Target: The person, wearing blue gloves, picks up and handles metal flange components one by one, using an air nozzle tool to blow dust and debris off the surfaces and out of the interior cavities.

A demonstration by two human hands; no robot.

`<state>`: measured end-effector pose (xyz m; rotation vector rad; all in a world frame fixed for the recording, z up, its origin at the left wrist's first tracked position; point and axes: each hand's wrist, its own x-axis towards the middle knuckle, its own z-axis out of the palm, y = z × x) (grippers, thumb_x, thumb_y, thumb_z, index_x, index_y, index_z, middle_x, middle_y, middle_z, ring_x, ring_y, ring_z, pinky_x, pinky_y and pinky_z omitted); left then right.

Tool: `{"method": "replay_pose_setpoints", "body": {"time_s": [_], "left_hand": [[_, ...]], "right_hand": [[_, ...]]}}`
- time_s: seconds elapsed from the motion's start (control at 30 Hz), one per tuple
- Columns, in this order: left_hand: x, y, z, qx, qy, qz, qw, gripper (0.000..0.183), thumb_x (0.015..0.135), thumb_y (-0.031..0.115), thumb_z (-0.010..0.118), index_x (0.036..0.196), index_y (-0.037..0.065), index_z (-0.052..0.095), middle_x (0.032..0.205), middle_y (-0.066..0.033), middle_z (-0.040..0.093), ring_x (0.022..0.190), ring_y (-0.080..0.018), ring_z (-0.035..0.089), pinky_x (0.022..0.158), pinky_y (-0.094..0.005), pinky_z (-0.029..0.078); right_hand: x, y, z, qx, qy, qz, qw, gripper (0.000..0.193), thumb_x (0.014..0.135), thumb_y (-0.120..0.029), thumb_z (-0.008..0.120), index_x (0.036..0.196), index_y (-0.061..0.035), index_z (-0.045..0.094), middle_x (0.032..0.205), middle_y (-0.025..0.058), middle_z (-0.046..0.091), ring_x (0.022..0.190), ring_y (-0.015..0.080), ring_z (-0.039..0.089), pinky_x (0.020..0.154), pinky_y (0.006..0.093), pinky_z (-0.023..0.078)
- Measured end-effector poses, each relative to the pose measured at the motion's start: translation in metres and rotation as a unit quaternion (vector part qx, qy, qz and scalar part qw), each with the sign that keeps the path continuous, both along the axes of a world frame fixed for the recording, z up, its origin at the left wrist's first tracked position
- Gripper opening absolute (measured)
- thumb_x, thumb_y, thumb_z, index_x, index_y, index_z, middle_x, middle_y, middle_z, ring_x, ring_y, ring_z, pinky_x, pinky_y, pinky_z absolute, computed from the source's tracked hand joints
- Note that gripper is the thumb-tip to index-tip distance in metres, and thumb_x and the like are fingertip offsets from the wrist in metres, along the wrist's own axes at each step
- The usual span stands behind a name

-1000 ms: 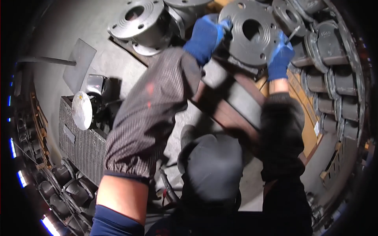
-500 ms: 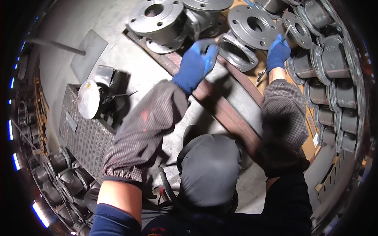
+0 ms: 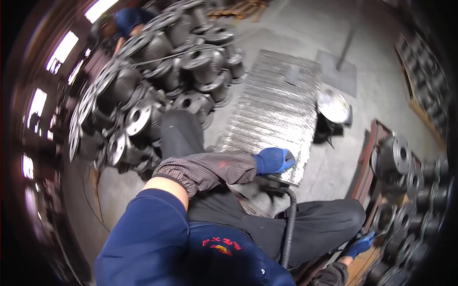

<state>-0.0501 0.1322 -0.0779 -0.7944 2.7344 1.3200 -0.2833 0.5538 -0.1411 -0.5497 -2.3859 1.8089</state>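
Observation:
My left hand (image 3: 274, 161), in a blue glove, is over the near end of the ribbed silvery panel (image 3: 274, 109). Its fingers are curled around something small and dark that I cannot make out. A black corrugated hose (image 3: 290, 224) runs down just below that hand. Out at the lower right is my right hand (image 3: 361, 245), also gloved in blue, next to grey flanged metal castings (image 3: 398, 240). Its fingers are closed, and a thin rod (image 3: 380, 233) seems to stick out from them; blur hides the detail.
Many grey flanged castings (image 3: 202, 66) are piled at the left. A round pale disc (image 3: 333, 106) stands beside the panel, near a flat plate (image 3: 337, 71) with a pole. Reddish rails (image 3: 365, 167) lie at right. Another person (image 3: 131, 21) is bent over at the far left.
My view has swung left, bringing the panel and piled castings to the middle. My left hand has moved from beside the flanged castings to the panel; my right hand stays by the castings.

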Motion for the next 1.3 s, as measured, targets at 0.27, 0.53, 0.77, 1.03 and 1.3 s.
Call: {"method": "replay_pose_setpoints", "body": {"time_s": [0.27,0.53,0.77,1.03,1.3], "left_hand": [[0.108,-0.088,0.057,-0.04,-0.058,-0.046,0.996,0.047,0.085,0.046,0.052,0.104,0.005,0.064,0.097,-0.0174,0.066,0.09,-0.0301,0.063,0.082,-0.0378,0.048],[0.204,-0.193,0.104,-0.385,-0.143,0.243,0.879,0.04,0.08,0.047,0.054,0.076,0.009,0.066,0.067,-0.0107,0.064,0.063,-0.0292,0.063,0.059,-0.0423,0.048],[0.331,-0.226,0.118,-0.325,-0.366,0.401,0.774,0.05,0.075,0.047,0.061,0.103,0.006,0.058,0.097,-0.0118,0.062,0.088,-0.0286,0.062,0.07,-0.0431,0.047],[0.359,-0.233,0.072,-0.159,-0.414,0.451,0.775,0.099,0.068,0.036,0.068,0.144,0.004,0.013,0.111,-0.0146,0.062,0.1,-0.0312,0.061,0.085,-0.0375,0.048],[0.317,-0.205,0.066,-0.271,-0.322,0.452,0.786,0.056,0.075,0.03,0.058,0.117,-0.006,0.047,0.081,-0.0159,0.066,0.075,-0.0291,0.066,0.068,-0.0386,0.051]], "right_hand": [[-0.045,-0.152,0.171,0.07,0.364,0.319,0.872,0.039,0.097,-0.025,0.045,0.124,0.0032,0.051,0.116,0.0112,0.059,0.101,0.0184,0.055,0.09,0.0294,0.042],[0.082,-0.391,0.238,-0.025,0.333,0.531,0.779,0.036,0.097,-0.029,0.043,0.121,-0.0055,0.057,0.086,0.0056,0.064,0.05,0.0022,0.038,0.047,0.0181,0.033],[0.11,-0.477,0.154,-0.08,0.203,0.634,0.742,0.039,0.095,-0.034,0.049,0.12,-0.0053,0.057,0.08,0.0037,0.063,0.05,0.0016,0.041,0.046,0.0176,0.033],[0.136,-0.507,0.156,-0.133,0.127,0.669,0.721,0.035,0.094,-0.032,0.051,0.112,-0.0041,0.061,0.077,0.0022,0.061,0.055,0.0018,0.047,0.045,0.0166,0.033],[0.138,-0.493,0.167,-0.129,0.096,0.681,0.715,0.036,0.096,-0.031,0.046,0.111,-0.0014,0.059,0.079,0.0061,0.064,0.05,0.0056,0.048,0.045,0.0187,0.037]]}}
